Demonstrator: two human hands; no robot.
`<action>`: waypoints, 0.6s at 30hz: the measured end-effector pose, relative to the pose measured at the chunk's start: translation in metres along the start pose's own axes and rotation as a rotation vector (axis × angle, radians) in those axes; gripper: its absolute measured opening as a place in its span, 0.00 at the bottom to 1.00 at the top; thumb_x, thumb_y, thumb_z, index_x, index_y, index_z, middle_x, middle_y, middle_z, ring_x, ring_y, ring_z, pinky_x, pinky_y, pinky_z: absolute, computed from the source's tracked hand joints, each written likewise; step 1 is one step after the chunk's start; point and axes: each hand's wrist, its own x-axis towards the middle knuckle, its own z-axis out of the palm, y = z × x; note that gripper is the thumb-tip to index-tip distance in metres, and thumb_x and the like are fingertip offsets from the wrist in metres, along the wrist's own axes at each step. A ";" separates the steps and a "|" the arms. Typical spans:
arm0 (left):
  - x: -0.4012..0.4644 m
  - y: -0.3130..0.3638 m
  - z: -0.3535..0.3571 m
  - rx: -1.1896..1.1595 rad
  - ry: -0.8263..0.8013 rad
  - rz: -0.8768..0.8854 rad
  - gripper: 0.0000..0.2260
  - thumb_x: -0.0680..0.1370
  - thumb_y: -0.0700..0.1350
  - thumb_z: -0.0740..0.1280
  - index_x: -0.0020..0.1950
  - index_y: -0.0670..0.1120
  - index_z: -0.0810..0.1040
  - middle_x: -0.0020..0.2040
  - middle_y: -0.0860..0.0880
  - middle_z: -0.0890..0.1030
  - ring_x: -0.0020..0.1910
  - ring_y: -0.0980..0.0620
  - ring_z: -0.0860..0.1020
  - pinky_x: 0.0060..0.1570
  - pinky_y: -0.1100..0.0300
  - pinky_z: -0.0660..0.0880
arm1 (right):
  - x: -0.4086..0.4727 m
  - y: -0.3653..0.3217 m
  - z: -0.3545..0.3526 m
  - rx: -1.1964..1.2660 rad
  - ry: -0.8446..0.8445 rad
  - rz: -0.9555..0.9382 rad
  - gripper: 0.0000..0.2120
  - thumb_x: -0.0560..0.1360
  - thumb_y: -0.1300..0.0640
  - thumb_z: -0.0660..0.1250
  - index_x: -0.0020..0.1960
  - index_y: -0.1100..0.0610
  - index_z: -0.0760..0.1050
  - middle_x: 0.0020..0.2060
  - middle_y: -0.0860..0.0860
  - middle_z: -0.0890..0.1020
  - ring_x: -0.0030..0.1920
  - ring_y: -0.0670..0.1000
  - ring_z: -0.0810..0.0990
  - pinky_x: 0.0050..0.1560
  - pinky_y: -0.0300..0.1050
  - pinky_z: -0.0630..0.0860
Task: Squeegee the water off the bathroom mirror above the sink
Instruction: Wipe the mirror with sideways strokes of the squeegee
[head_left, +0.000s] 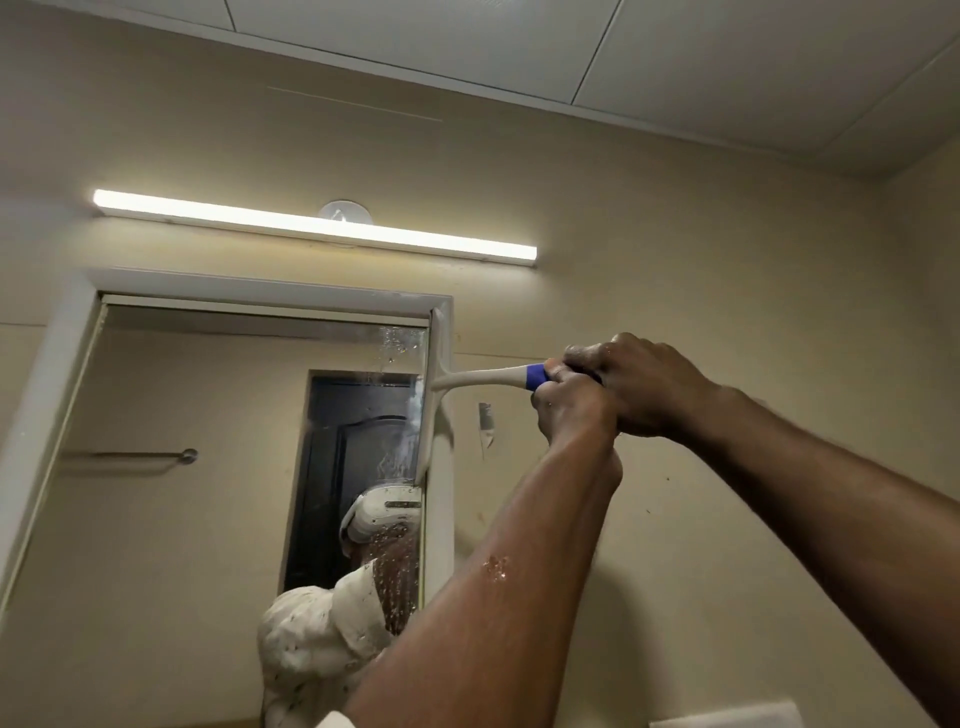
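The mirror (208, 441) hangs in a white frame (270, 288) on the beige wall. A white squeegee (434, 395) with a blue-banded handle stands with its blade upright against the mirror's right edge, just under the top right corner. Both hands grip the handle to the right of the frame: my left hand (574, 410) lower and nearer the blade, my right hand (639, 384) wrapped over it. Water drops and streaks cling to the glass in a strip (402, 457) left of the blade and further down. The rest of the glass looks dry.
A lit tube lamp (311, 226) is mounted above the mirror. The mirror reflects a dark door, a towel rail and a person wearing a headset. A small torn patch (485, 423) marks the wall right of the frame. A white object's edge (727, 719) shows at the bottom.
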 end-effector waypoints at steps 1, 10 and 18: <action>0.000 -0.001 0.002 -0.008 0.001 0.009 0.13 0.81 0.55 0.55 0.55 0.46 0.69 0.45 0.45 0.80 0.40 0.48 0.79 0.53 0.46 0.80 | 0.000 0.002 -0.002 -0.013 -0.003 -0.004 0.16 0.74 0.50 0.64 0.61 0.50 0.75 0.49 0.54 0.84 0.44 0.55 0.80 0.35 0.42 0.65; -0.014 -0.004 -0.017 0.082 0.018 0.089 0.18 0.81 0.56 0.53 0.61 0.46 0.70 0.54 0.43 0.80 0.51 0.45 0.80 0.57 0.46 0.78 | -0.011 -0.011 0.000 0.017 -0.017 -0.034 0.12 0.74 0.51 0.62 0.56 0.53 0.74 0.35 0.51 0.77 0.32 0.49 0.74 0.29 0.42 0.64; -0.019 0.016 -0.115 0.128 0.175 0.222 0.19 0.81 0.57 0.52 0.62 0.45 0.70 0.56 0.42 0.80 0.54 0.43 0.80 0.60 0.47 0.75 | 0.004 -0.103 0.046 0.226 0.020 -0.145 0.10 0.74 0.52 0.64 0.55 0.53 0.73 0.30 0.50 0.75 0.28 0.51 0.70 0.28 0.40 0.59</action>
